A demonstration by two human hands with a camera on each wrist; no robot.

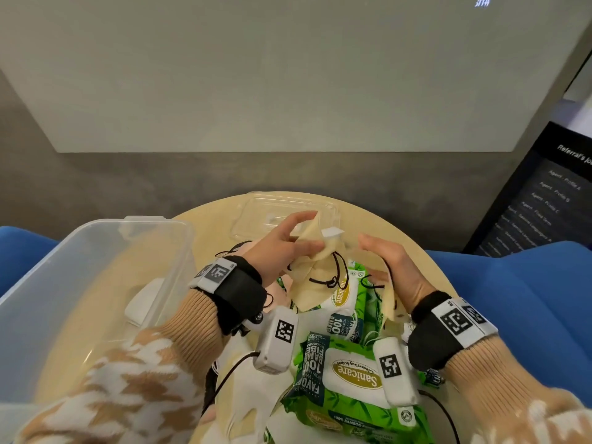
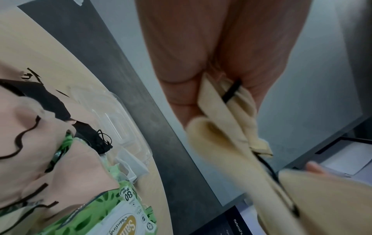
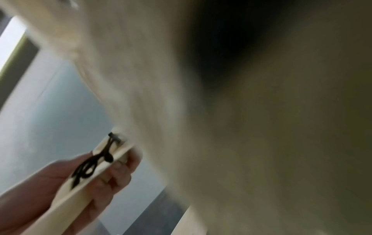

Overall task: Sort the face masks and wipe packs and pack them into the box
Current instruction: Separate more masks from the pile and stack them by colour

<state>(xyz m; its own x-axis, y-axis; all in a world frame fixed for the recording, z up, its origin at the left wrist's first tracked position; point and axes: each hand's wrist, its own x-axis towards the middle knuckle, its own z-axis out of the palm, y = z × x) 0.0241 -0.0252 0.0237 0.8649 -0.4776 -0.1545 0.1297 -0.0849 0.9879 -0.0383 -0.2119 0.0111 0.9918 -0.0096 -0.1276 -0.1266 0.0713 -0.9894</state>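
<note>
Head view: left hand (image 1: 282, 248) pinches a cream face mask (image 1: 312, 251) w/ black ear loops, held up over the round wooden surface (image 1: 205, 219). Right hand (image 1: 394, 267) sits just beside it, fingers fairly straight, against a second cream mask (image 1: 389, 299); can't tell if it grips that one, right wrist view too blurred. Green Sanicare wipe packs (image 1: 349, 373) lie in a pile below both hands, near edge of surface. Big clear plastic box (image 1: 64, 267) stands at left, a white item inside. Clear lid (image 1: 282, 209) lies flat at far side. Left wrist view: pink masks (image 2: 30, 127) and a black mask (image 2: 88, 135) lie atop wipe packs.
</note>
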